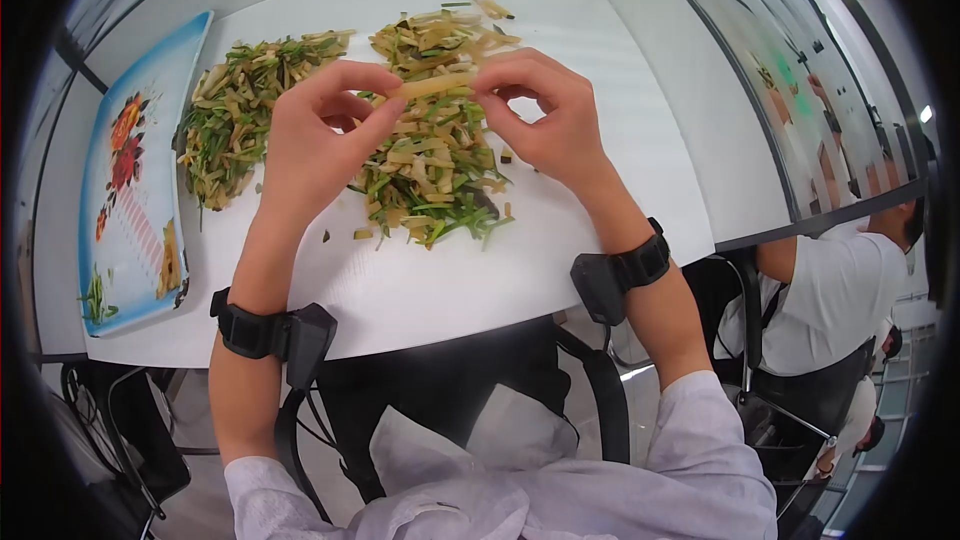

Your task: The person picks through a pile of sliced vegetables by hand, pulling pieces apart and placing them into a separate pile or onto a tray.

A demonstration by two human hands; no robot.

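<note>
A pale yellow vegetable strip (437, 87) is stretched level between my two hands. My left hand (330, 130) pinches its left end with thumb and forefinger. The right end is between the thumb and fingers of my right hand (545, 105). Just beneath them lies a pile of cut green and yellowish vegetable pieces (430, 165), partly hidden by my left fingers. Another such pile (225, 120) spreads to the left, next to my left hand.
At the table's left side lies a blue-rimmed tray (100, 155) with a flower print. It holds a few green slivers (97, 295) and some yellowish strips (170, 262). Low partitions (690, 70) border the white table (600, 30). A person in a white shirt (845, 300) sits at the right.
</note>
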